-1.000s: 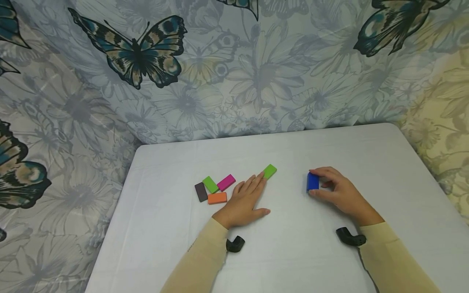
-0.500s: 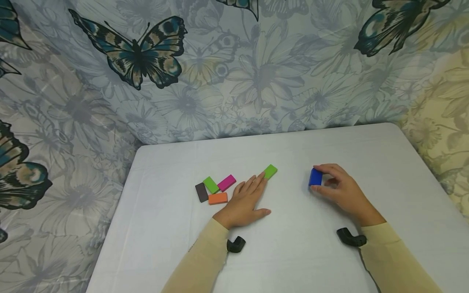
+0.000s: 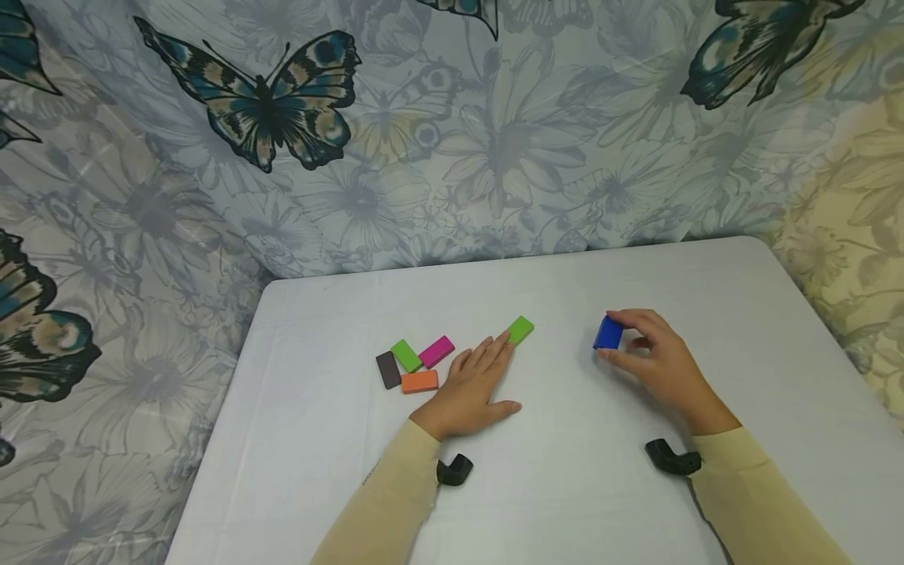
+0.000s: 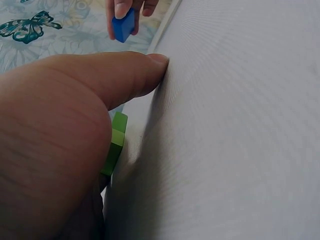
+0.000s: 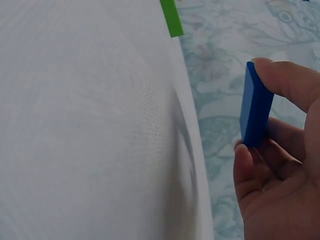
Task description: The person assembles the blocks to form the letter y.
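In the head view my right hand (image 3: 653,365) pinches a blue block (image 3: 608,333) by its two ends, between thumb and fingers. The right wrist view shows this blue block (image 5: 256,107) held up above the table surface. My left hand (image 3: 472,392) lies flat with straight fingers on the white table, thumb spread to the right. Its fingertips touch the near end of a green block (image 3: 521,330). To the left of that hand lie a dark grey block (image 3: 388,369), a second green block (image 3: 406,356), a magenta block (image 3: 436,351) and an orange block (image 3: 420,382), grouped close together.
The white table (image 3: 565,502) reaches back to a wall covering (image 3: 508,157) printed with butterflies and flowers. Black wrist devices (image 3: 455,471) sit at both beige sleeves (image 3: 384,502). A cable runs along the right forearm.
My right hand has shifted the blue block slightly away from me and tilted it, the far end leaning right. The left hand and the other blocks stay where they were.
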A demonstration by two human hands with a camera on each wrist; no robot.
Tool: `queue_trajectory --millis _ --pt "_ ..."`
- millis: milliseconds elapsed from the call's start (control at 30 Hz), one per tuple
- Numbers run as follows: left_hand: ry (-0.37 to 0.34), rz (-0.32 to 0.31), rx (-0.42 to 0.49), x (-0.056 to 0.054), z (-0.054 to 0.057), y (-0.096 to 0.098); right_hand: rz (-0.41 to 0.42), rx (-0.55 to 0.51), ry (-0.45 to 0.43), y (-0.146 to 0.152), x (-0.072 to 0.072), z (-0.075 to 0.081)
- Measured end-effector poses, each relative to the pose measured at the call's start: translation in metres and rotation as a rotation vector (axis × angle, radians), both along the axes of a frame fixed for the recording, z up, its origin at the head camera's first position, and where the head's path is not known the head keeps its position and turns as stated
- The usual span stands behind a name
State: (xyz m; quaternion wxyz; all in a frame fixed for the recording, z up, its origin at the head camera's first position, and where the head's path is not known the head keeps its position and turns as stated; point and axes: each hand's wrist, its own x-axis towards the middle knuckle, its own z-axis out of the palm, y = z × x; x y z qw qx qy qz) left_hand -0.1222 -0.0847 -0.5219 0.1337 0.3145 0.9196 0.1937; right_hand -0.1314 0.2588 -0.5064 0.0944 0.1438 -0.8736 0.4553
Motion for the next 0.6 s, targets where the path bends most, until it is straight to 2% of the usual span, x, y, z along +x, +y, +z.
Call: queue_trajectory --millis 300,600 --pt "-0.004 0.005 -0.003 -0.001 -0.001 0.0 -0.019 -0.02 0.024 -0.007 -0.006 0.008" --pt "0.0 -0.003 -0.002 -0.001 0.0 0.0 -0.013 -0.059 0.035 -0.018 -0.018 0.016"
